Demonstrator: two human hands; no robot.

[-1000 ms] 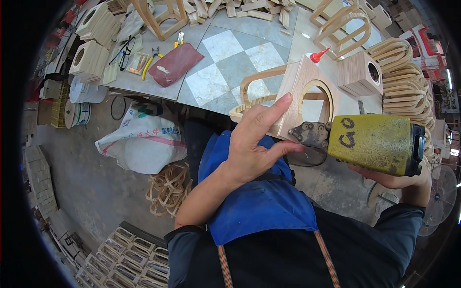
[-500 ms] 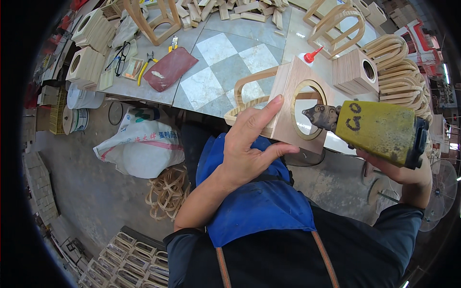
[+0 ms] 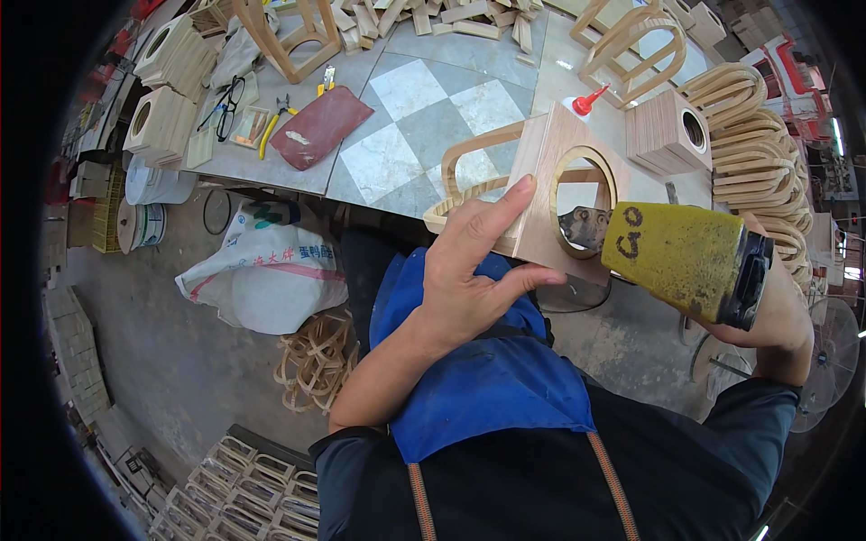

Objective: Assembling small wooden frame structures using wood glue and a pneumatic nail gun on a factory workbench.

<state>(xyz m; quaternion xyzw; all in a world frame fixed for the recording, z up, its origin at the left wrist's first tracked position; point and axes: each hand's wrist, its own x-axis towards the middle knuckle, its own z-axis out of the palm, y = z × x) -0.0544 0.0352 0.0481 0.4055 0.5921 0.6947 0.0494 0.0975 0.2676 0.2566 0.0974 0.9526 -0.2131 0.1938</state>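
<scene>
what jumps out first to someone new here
Probably the scuffed yellow power tool right of centre, held in the right hand, its dark nose in front of the round hole in a wooden board that the left hand holds. Next, the bright blue apron at lower centre and the white sack on the floor to the left.

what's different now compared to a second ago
The yellow power tool in the right hand has shifted away from the person: its nose went from the near edge of the wooden board to over the round opening. Nothing was visibly taken up or let go. The left hand still holds the board.
</scene>
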